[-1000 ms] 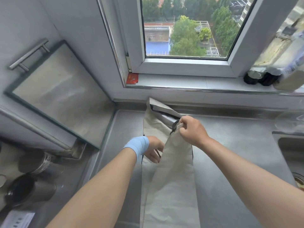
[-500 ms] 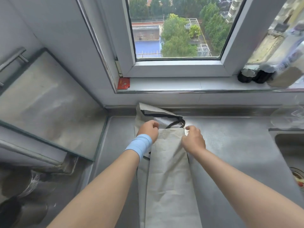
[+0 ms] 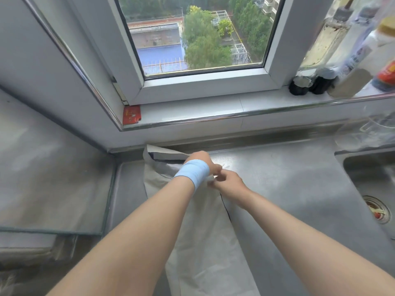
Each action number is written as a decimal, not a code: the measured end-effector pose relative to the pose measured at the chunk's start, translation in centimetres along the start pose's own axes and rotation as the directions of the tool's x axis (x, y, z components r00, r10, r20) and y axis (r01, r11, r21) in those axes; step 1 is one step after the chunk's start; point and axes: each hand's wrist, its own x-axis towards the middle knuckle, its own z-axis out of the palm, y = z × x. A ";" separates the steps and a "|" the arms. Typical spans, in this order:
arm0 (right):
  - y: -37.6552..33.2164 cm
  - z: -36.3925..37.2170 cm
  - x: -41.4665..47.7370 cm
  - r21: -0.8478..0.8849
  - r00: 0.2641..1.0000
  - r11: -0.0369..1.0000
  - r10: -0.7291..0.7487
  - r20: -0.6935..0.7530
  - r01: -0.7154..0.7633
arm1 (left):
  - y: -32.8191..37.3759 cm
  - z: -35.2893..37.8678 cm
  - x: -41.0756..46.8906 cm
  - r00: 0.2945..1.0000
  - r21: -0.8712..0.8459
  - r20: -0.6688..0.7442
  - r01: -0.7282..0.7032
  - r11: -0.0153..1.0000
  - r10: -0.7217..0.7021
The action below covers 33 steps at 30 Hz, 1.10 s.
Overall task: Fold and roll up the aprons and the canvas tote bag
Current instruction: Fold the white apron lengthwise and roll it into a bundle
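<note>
A beige canvas tote bag (image 3: 205, 236) with black trim lies folded into a long narrow strip on the steel counter (image 3: 284, 184), running from the back wall toward me. Its far end (image 3: 158, 165) is bunched against the wall, showing a black edge. My left hand (image 3: 203, 161), with a light blue band on the wrist, sits over the bag's far right edge with fingers curled on the cloth. My right hand (image 3: 226, 182) is just below it, touching it, and pinches the same edge of the bag. The fingertips of both hands are partly hidden.
A glass stove cover (image 3: 53, 189) stands propped up on the left. A sink (image 3: 372, 189) with a drain strainer lies at the right edge. Bottles (image 3: 333, 60) and a red card (image 3: 131, 114) sit on the window sill. A clear plastic container (image 3: 367, 133) rests behind the sink.
Both hands have come together at the bag's far right edge; the left hand crossed over from the left side. The raised far flap has sunk lower. The camera has tilted.
</note>
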 end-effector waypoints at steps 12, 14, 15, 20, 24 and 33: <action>0.8 0.9 -1.4 -0.026 0.994 0.994 -0.108 -0.007 0.107 | -4.2 -1.2 -0.8 0.994 -0.340 -0.053 0.069 0.938 -0.093; 0.3 1.2 -2.0 -0.096 0.978 0.973 -0.208 0.028 0.210 | -4.5 -1.1 -1.7 0.991 -0.339 0.017 0.129 0.932 -0.131; 0.0 1.4 -2.3 -0.114 0.969 0.962 -0.243 0.054 0.248 | -4.6 -1.1 -2.2 0.987 -0.366 0.064 0.161 0.917 -0.147; 0.2 2.0 -2.3 -0.091 0.968 0.964 -0.248 0.030 0.249 | -5.6 -1.0 -3.1 0.967 -0.360 0.201 0.223 0.906 -0.158; 0.3 1.8 -2.1 -0.065 0.998 0.998 -0.017 -0.063 0.013 | -7.1 -0.6 -5.1 0.952 -0.284 0.281 0.205 0.937 -0.123; -2.0 1.6 0.2 -0.675 0.856 0.644 -0.516 -0.036 0.360 | -10.3 3.7 -7.0 0.935 -0.273 0.296 -0.111 0.956 0.193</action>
